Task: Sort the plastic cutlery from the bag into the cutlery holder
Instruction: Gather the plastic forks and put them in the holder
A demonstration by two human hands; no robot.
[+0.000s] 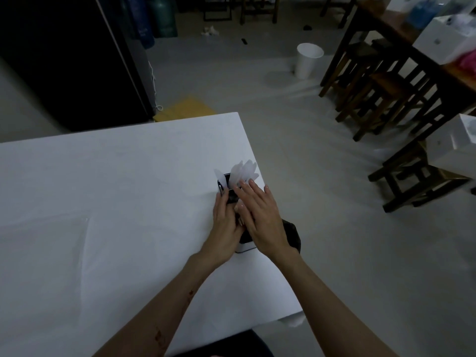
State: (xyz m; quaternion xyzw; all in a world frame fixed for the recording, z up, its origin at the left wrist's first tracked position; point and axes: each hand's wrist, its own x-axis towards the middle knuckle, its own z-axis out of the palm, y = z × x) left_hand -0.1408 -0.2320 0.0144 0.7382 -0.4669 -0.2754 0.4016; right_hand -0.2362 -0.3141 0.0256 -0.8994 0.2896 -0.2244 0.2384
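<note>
A dark cutlery holder with a pale base stands near the right edge of the white table. Several translucent white plastic cutlery pieces stick up from its far compartments. My left hand grips the holder's left side. My right hand lies over the holder's top, fingers spread and touching the cutlery ends. A dark crumpled bag shows just behind my right wrist at the table's edge. Both hands hide the holder's middle.
The table's right edge runs close beside the holder. On the floor stand a white bucket and wooden stools and tables at the right, holding white boxes. A black cabinet stands at the far left.
</note>
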